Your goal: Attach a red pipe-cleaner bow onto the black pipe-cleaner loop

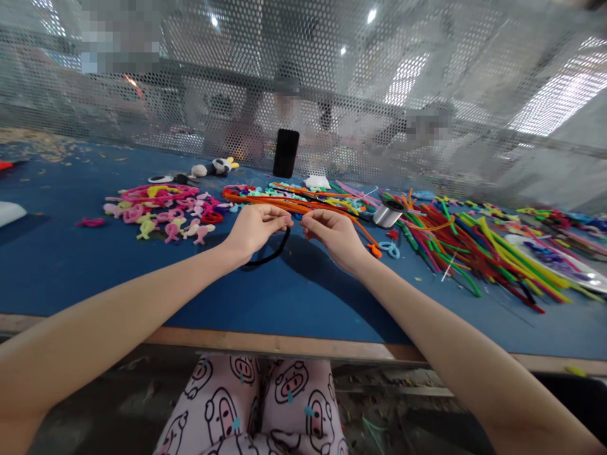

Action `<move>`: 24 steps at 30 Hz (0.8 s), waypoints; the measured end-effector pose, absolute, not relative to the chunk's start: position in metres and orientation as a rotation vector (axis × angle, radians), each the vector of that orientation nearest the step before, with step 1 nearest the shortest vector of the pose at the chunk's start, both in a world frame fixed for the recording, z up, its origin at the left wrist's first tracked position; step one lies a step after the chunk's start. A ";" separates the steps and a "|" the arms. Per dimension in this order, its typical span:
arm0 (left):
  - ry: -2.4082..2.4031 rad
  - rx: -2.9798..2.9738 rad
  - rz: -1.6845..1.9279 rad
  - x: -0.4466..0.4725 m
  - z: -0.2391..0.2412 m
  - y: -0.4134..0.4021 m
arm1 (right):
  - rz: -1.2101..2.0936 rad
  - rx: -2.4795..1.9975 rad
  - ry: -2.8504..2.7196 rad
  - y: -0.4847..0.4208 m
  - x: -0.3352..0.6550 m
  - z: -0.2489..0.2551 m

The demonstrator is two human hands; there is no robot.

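While the left hand (pixel 260 226) pinched a black stem (pixel 272 255) above the table's (pixel 222 303) near middle, the right hand (pixel 336 237) hung just apart, its hold unclear; handling the stem seemingly next needed precision.

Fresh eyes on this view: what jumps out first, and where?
A tangle of long, fuzzy red, green and yellow stems fans across the blue tabletop on the right. Left of centre lies a heap of small, looped, mostly pink fuzzy pieces. In the middle, the left hand pinches a curved black fuzzy strip, the right hand close beside it.
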State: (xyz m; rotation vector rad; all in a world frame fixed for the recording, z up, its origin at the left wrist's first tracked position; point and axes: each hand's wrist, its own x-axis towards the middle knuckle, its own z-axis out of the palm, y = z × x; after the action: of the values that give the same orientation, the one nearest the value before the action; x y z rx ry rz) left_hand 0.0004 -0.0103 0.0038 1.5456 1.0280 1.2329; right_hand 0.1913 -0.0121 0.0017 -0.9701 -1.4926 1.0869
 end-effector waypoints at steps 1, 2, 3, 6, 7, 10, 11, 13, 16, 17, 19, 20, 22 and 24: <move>1.035 1.567 1.238 0.000 0.003 -0.010 | 1.055 -0.975 -1.524 -0.012 0.192 0.002; 1.045 1.592 1.245 -0.001 0.003 -0.010 | 1.023 -0.977 -1.555 -0.012 0.192 0.002; 1.057 1.622 1.251 -0.001 0.002 -0.009 | 0.991 -0.979 -1.587 -0.012 0.192 0.002; 1.083 1.735 1.236 -0.004 -0.001 -0.006 | 0.895 -0.991 -1.687 -0.011 0.193 0.002; 1.081 1.776 1.220 -0.005 -0.003 -0.004 | 0.861 -0.999 -1.721 -0.011 0.193 0.002; 1.055 1.887 1.165 -0.007 -0.006 0.001 | 0.772 -1.020 -1.804 -0.012 0.193 0.002; 1.046 1.910 1.148 -0.007 -0.006 0.003 | 0.751 -1.023 -1.826 -0.012 0.193 0.002; 1.039 1.919 1.118 -0.007 -0.006 0.003 | 0.723 -1.025 -1.857 -0.012 0.193 0.002; 1.046 1.879 1.074 -0.007 -0.004 0.001 | 0.715 -1.027 -1.875 -0.012 0.193 0.002; 1.047 1.871 1.061 -0.007 -0.003 0.000 | 0.717 -1.027 -1.877 -0.012 0.193 0.002; 1.034 1.881 1.045 -0.007 -0.002 -0.003 | 0.715 -1.023 -1.886 -0.012 0.193 0.001; 1.024 1.896 1.044 -0.006 -0.001 -0.003 | 0.714 -1.023 -1.892 -0.012 0.193 0.001; 1.008 1.941 1.036 -0.006 -0.001 -0.005 | 0.720 -1.027 -1.906 -0.012 0.192 0.001; 0.993 1.986 1.016 -0.005 0.000 -0.006 | 0.740 -1.031 -1.922 -0.013 0.191 0.002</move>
State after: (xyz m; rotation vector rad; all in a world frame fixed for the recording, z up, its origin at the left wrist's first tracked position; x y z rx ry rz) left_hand -0.0045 -0.0061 -0.0001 1.9858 0.9934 1.0162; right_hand 0.1914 -0.0128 0.0017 -1.0313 -1.9219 0.7401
